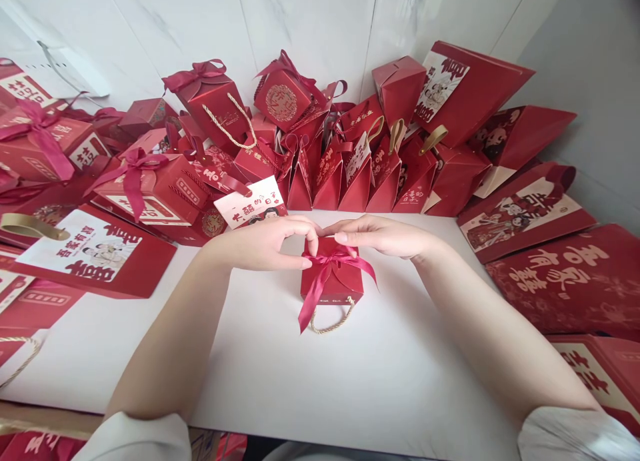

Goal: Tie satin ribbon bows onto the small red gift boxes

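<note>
A small red gift box (325,284) stands on the white table, tied on top with a dark pink ribbon bow (331,258). One ribbon tail hangs down its front; another sticks out to the right. A twisted gold cord handle (334,326) loops out at the box's near side. My left hand (270,242) is at the back left of the box, thumb and index finger apart and bent around the bow's left side. Across the back right top edge lies my right hand (383,236), fingers stretched out and thumb near the ribbon. Its fingertips are partly hidden.
Red gift boxes with ribbons (150,188) crowd the left side, beside a large printed box (100,251). Along the back stand several upright red boxes (327,178) against the wall. More large red boxes (570,278) line the right. The white table (350,381) extends toward me.
</note>
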`<action>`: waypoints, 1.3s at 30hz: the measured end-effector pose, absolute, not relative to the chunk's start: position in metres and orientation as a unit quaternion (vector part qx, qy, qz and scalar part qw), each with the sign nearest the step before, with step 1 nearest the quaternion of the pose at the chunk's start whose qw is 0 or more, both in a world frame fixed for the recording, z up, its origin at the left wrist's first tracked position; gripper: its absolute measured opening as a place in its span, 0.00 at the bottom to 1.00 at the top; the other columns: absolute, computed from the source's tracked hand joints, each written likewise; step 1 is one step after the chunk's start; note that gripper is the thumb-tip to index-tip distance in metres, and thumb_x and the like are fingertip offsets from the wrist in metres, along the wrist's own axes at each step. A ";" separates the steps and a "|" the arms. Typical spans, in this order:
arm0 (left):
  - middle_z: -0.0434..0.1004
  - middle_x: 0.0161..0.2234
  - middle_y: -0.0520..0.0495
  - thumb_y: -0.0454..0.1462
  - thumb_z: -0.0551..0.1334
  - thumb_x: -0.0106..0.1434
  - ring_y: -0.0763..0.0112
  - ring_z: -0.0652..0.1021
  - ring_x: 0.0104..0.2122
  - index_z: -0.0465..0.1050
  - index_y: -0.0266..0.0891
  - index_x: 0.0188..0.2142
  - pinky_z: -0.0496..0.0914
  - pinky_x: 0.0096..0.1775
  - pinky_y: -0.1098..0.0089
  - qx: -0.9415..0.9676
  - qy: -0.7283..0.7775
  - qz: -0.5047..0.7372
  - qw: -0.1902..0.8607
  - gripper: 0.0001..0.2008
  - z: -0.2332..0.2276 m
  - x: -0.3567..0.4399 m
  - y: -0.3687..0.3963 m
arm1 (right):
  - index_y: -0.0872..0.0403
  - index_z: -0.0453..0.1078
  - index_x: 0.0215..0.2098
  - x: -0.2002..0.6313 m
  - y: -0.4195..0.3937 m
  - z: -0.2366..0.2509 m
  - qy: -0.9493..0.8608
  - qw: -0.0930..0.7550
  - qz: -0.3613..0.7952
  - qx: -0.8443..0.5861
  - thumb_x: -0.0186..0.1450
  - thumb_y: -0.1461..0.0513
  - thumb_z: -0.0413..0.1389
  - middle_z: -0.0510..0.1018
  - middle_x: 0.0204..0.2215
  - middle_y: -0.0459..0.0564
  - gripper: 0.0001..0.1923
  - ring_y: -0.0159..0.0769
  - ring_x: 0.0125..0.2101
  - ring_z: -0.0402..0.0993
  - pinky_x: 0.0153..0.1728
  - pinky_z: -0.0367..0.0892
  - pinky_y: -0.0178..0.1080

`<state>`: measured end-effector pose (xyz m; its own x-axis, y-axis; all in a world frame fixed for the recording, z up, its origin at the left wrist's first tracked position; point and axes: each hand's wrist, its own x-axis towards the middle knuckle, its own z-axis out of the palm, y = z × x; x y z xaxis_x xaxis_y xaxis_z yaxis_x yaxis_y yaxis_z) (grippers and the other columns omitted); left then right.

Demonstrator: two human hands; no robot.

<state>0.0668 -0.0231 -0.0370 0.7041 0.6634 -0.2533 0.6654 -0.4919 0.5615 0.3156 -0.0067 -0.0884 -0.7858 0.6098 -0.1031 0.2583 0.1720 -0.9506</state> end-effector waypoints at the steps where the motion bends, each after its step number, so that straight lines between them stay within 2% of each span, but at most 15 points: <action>1: 0.71 0.53 0.51 0.45 0.62 0.61 0.66 0.73 0.45 0.73 0.44 0.36 0.64 0.46 0.66 0.862 0.388 -0.006 0.327 0.09 -0.038 0.068 -0.023 | 0.52 0.75 0.33 0.316 -0.007 -0.089 -0.751 0.154 0.574 -0.288 0.65 0.40 0.54 0.77 0.39 0.50 0.25 0.43 0.46 0.69 0.51 0.61 0.45; 5: 0.71 0.55 0.51 0.48 0.61 0.62 0.62 0.73 0.49 0.74 0.44 0.34 0.64 0.48 0.65 0.856 0.402 0.002 0.326 0.11 -0.041 0.070 -0.023 | 0.53 0.72 0.27 0.318 -0.006 -0.090 -0.759 0.163 0.570 -0.268 0.66 0.45 0.57 0.76 0.45 0.51 0.21 0.44 0.51 0.67 0.53 0.60 0.45; 9: 0.72 0.53 0.49 0.45 0.61 0.62 0.63 0.73 0.48 0.72 0.46 0.43 0.65 0.47 0.65 0.855 0.402 0.024 0.326 0.11 -0.040 0.069 -0.023 | 0.53 0.74 0.29 0.321 -0.006 -0.088 -0.764 0.149 0.572 -0.261 0.67 0.51 0.57 0.72 0.52 0.50 0.16 0.43 0.55 0.65 0.57 0.57 0.44; 14: 0.68 0.59 0.48 0.37 0.61 0.61 0.61 0.69 0.57 0.73 0.44 0.40 0.61 0.57 0.64 0.880 0.349 0.011 0.322 0.07 -0.040 0.068 -0.024 | 0.53 0.72 0.29 0.321 -0.008 -0.086 -0.771 0.127 0.562 -0.273 0.67 0.49 0.55 0.75 0.42 0.50 0.18 0.40 0.42 0.69 0.47 0.63 0.42; 18: 0.69 0.57 0.48 0.38 0.61 0.60 0.61 0.70 0.55 0.72 0.43 0.38 0.62 0.55 0.63 0.878 0.367 0.013 0.307 0.06 -0.043 0.068 -0.024 | 0.54 0.70 0.29 0.319 -0.007 -0.089 -0.779 0.120 0.545 -0.285 0.67 0.45 0.55 0.74 0.38 0.49 0.22 0.37 0.36 0.67 0.41 0.63 0.40; 23: 0.70 0.57 0.48 0.37 0.60 0.60 0.60 0.71 0.54 0.69 0.44 0.41 0.65 0.50 0.64 0.875 0.384 0.024 0.293 0.09 -0.042 0.069 -0.026 | 0.54 0.67 0.26 0.319 -0.006 -0.090 -0.790 0.105 0.529 -0.291 0.65 0.43 0.55 0.72 0.36 0.48 0.24 0.36 0.34 0.66 0.38 0.62 0.39; 27: 0.69 0.57 0.49 0.34 0.58 0.59 0.62 0.71 0.54 0.70 0.43 0.38 0.64 0.52 0.64 0.887 0.342 0.042 0.309 0.08 -0.040 0.072 -0.027 | 0.53 0.69 0.28 0.319 -0.006 -0.092 -0.791 0.104 0.526 -0.294 0.65 0.42 0.54 0.71 0.33 0.47 0.24 0.35 0.33 0.65 0.37 0.61 0.38; 30: 0.67 0.59 0.50 0.34 0.58 0.57 0.60 0.71 0.53 0.73 0.43 0.37 0.63 0.53 0.63 0.878 0.366 0.029 0.306 0.09 -0.040 0.072 -0.026 | 0.53 0.68 0.27 0.319 -0.005 -0.092 -0.792 0.105 0.526 -0.290 0.65 0.42 0.54 0.70 0.32 0.47 0.24 0.35 0.32 0.65 0.37 0.61 0.38; 33: 0.67 0.60 0.50 0.36 0.59 0.57 0.59 0.73 0.50 0.75 0.44 0.36 0.64 0.51 0.62 0.866 0.406 0.013 0.292 0.08 -0.042 0.071 -0.024 | 0.54 0.66 0.26 0.320 -0.005 -0.093 -0.791 0.105 0.529 -0.288 0.65 0.42 0.55 0.70 0.33 0.47 0.25 0.34 0.32 0.64 0.37 0.62 0.38; 39: 0.68 0.59 0.50 0.38 0.59 0.58 0.65 0.75 0.43 0.73 0.43 0.37 0.65 0.50 0.62 0.864 0.416 0.024 0.284 0.07 -0.044 0.072 -0.023 | 0.54 0.64 0.27 0.320 -0.004 -0.094 -0.787 0.099 0.541 -0.280 0.67 0.44 0.54 0.68 0.34 0.46 0.24 0.31 0.30 0.62 0.36 0.61 0.36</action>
